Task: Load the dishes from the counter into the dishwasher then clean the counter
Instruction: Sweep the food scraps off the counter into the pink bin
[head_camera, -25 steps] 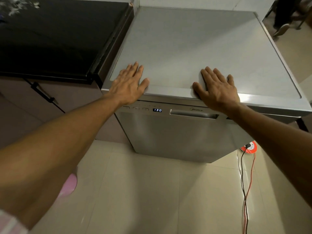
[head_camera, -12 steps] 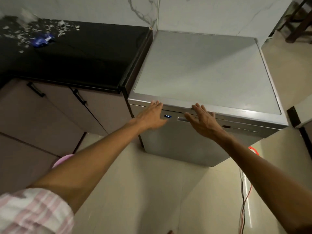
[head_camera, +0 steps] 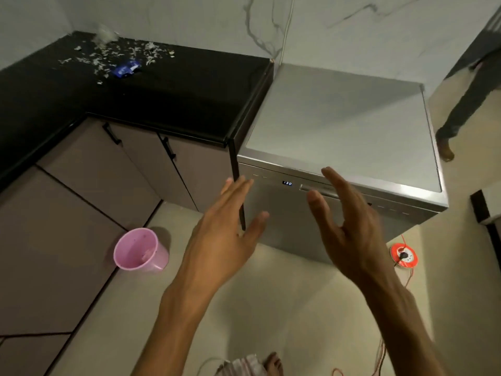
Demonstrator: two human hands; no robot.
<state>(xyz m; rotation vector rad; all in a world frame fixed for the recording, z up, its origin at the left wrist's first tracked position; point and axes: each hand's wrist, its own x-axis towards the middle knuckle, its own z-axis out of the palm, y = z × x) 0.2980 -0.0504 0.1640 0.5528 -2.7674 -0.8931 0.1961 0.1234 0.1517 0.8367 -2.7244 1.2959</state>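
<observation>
Both hands free, left hand [head_camera: 219, 240] and right hand [head_camera: 349, 226] with fingers spread, holding nothing, before the shut dishwasher [head_camera: 339, 137]; next best sweep scraps [head_camera: 119, 54] on far-left table [head_camera: 176, 99] toward one pile.

Left hand [head_camera: 222, 240] and right hand [head_camera: 349, 226], a second ago flat on the silver stainless-steel dishwasher's [head_camera: 339, 147] top edge, are now off it, fingers spread mid-frame, holding nothing. Pink plastic bucket [head_camera: 139, 251] now fully visible, lower left.

Dim warm light, soft blur, wide-angle bending at edges
</observation>
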